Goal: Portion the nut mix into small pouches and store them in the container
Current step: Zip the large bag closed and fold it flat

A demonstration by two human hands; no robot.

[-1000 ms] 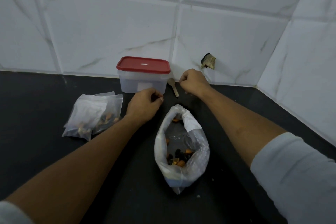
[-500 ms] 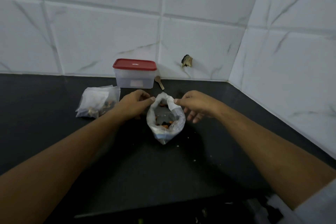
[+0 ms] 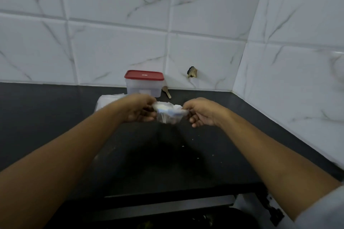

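Note:
The plastic bag of nut mix [image 3: 168,114] hangs between my two hands above the black counter [image 3: 46,117], its mouth pulled flat and its contents blurred. My left hand [image 3: 140,108] pinches the bag's left rim and my right hand [image 3: 200,111] pinches the right rim. Behind them against the tiled wall stands the clear container [image 3: 143,85] with a red lid on. The filled small pouches [image 3: 106,100] lie left of it, mostly hidden by my left forearm.
A small wooden spoon [image 3: 166,91] lies just right of the container. A damaged spot with a brown fitting [image 3: 192,72] marks the back wall. Tiled walls meet in a corner at the right. The counter's front edge [image 3: 167,194] runs below my arms.
My hands left the container area, took the bag's rim on each side and lifted it off the counter, pulling its mouth flat. The view has drawn back and tilted up.

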